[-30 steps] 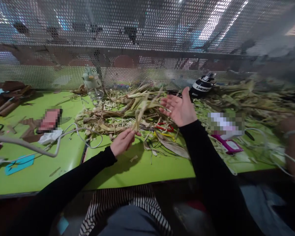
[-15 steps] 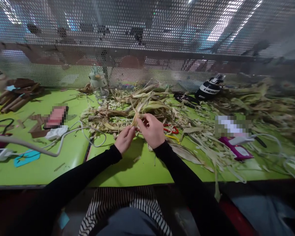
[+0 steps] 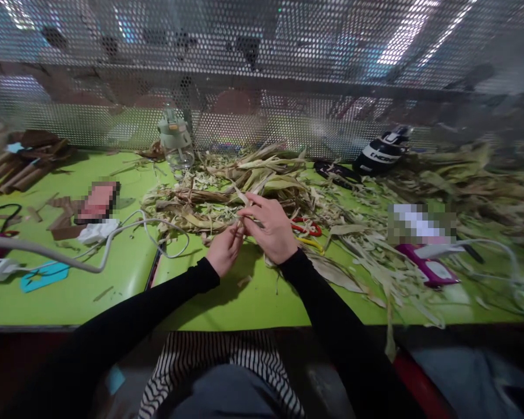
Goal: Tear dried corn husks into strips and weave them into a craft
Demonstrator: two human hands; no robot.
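A pale strip of dried corn husk (image 3: 240, 195) stands up between my two hands above the green table's near middle. My left hand (image 3: 223, 251) is closed, thumb and fingers pinched at the strip's lower end. From the right, my right hand (image 3: 273, 230) pinches the same strip with thumb and forefinger, its other fingers loosely bent. Fingers hide most of the strip. Just behind lies a heap of corn husks (image 3: 271, 169). A red loop (image 3: 310, 226) and a yellow loop (image 3: 311, 244) lie beside my right hand.
A clear bottle with a green lid (image 3: 175, 142) and a black bottle (image 3: 382, 154) stand before a perforated metal screen (image 3: 244, 52). Leftward lie a phone (image 3: 98, 201), a white cable (image 3: 61, 250) and brown rolls (image 3: 28, 166). A purple device (image 3: 428, 265) sits among husk shreds rightward.
My right hand's fingers have shifted up a little and spread along the husk. The husk now shows as a narrower strip. The view has moved slightly.
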